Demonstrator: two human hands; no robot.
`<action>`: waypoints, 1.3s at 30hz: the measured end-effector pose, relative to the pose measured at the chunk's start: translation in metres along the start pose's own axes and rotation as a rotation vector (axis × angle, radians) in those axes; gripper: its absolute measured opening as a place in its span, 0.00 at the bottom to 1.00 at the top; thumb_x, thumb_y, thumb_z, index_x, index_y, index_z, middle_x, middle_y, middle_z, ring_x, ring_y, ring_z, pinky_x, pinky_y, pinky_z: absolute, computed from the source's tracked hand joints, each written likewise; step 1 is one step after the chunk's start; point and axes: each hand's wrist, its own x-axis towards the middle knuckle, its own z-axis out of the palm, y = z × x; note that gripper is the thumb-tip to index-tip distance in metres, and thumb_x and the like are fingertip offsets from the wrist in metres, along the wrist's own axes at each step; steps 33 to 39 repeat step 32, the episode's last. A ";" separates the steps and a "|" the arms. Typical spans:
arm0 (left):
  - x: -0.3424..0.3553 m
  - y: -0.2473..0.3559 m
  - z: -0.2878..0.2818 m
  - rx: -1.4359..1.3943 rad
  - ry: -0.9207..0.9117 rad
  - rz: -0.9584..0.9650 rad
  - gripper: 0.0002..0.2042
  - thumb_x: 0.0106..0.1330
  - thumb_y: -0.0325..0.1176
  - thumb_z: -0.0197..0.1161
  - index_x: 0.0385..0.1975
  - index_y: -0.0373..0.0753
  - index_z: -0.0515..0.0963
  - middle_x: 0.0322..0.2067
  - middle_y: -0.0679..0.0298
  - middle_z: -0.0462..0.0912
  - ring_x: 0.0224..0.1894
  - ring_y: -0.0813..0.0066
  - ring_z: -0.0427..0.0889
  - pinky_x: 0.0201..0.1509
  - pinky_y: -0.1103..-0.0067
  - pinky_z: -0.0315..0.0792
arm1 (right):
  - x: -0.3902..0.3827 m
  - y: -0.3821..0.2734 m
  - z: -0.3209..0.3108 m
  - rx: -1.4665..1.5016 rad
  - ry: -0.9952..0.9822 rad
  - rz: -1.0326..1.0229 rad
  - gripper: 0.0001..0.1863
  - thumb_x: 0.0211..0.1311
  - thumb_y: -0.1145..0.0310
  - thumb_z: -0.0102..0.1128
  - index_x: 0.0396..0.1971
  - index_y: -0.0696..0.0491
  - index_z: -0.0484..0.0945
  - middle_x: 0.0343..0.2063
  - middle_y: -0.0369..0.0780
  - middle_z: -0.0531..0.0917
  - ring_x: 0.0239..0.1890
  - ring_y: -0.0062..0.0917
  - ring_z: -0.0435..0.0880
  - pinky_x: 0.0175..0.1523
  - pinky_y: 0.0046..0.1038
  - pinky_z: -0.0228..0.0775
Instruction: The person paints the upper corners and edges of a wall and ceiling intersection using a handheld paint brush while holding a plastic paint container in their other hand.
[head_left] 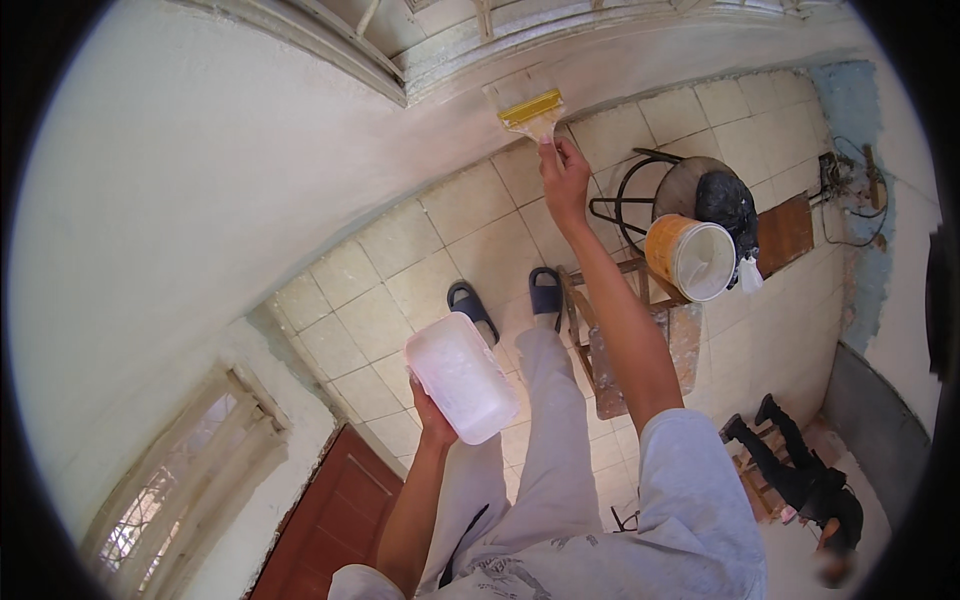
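My right hand (566, 180) reaches up to the wall below the window and grips the pale handle of a wide putty knife (532, 108) with a yellow band. Its blade lies at the wall surface, where a greyish patch shows. Lower down, my left hand (432, 412) is closed around the side of a white rectangular plastic tub (462, 378). White material coats the tub's inside. The tub is in front of my legs, well below the putty knife.
To the right, an orange-and-white bucket (690, 258) stands on a wooden support beside a round stool (690, 190) bearing a black bag (727, 205). A spattered board (650, 360) lies nearer. Another person in dark clothes (815, 490) is at lower right. A red-brown door (335, 520) is at lower left.
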 end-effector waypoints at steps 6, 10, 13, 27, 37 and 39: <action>0.000 0.002 -0.003 0.012 -0.001 0.014 0.39 0.76 0.69 0.43 0.75 0.46 0.63 0.67 0.59 0.75 0.65 0.58 0.79 0.69 0.57 0.76 | 0.007 0.025 0.015 -0.227 0.009 0.084 0.23 0.74 0.54 0.60 0.38 0.64 0.82 0.36 0.56 0.87 0.43 0.47 0.86 0.53 0.39 0.74; -0.005 0.001 -0.004 0.012 -0.002 0.006 0.39 0.75 0.69 0.44 0.75 0.46 0.63 0.68 0.59 0.75 0.66 0.58 0.79 0.69 0.57 0.76 | 0.008 0.041 -0.001 -0.431 -0.057 0.288 0.25 0.72 0.51 0.60 0.43 0.64 0.84 0.41 0.58 0.87 0.48 0.53 0.86 0.54 0.43 0.75; -0.007 0.002 -0.004 -0.023 -0.010 -0.023 0.39 0.75 0.69 0.44 0.75 0.45 0.62 0.68 0.59 0.74 0.66 0.58 0.78 0.70 0.57 0.75 | 0.008 0.024 -0.007 -0.348 -0.075 0.284 0.25 0.72 0.51 0.60 0.45 0.62 0.85 0.40 0.56 0.88 0.47 0.52 0.87 0.53 0.42 0.75; -0.009 0.011 -0.010 0.023 -0.031 0.021 0.38 0.76 0.69 0.43 0.74 0.46 0.63 0.67 0.60 0.75 0.66 0.60 0.78 0.68 0.59 0.77 | -0.032 -0.055 -0.022 -0.044 -0.028 0.047 0.19 0.77 0.58 0.60 0.32 0.60 0.81 0.21 0.36 0.78 0.25 0.16 0.72 0.34 0.26 0.64; -0.009 0.015 -0.019 0.052 0.031 0.029 0.38 0.76 0.69 0.43 0.75 0.46 0.62 0.68 0.59 0.74 0.66 0.59 0.78 0.68 0.60 0.77 | -0.014 -0.038 -0.001 0.005 -0.037 0.072 0.19 0.77 0.58 0.60 0.36 0.62 0.83 0.26 0.42 0.84 0.31 0.21 0.77 0.43 0.29 0.71; -0.009 0.015 -0.019 0.052 0.031 0.029 0.38 0.76 0.69 0.43 0.75 0.46 0.62 0.68 0.59 0.74 0.66 0.59 0.78 0.68 0.60 0.77 | -0.014 -0.038 -0.001 0.005 -0.037 0.072 0.19 0.77 0.58 0.60 0.36 0.62 0.83 0.26 0.42 0.84 0.31 0.21 0.77 0.43 0.29 0.71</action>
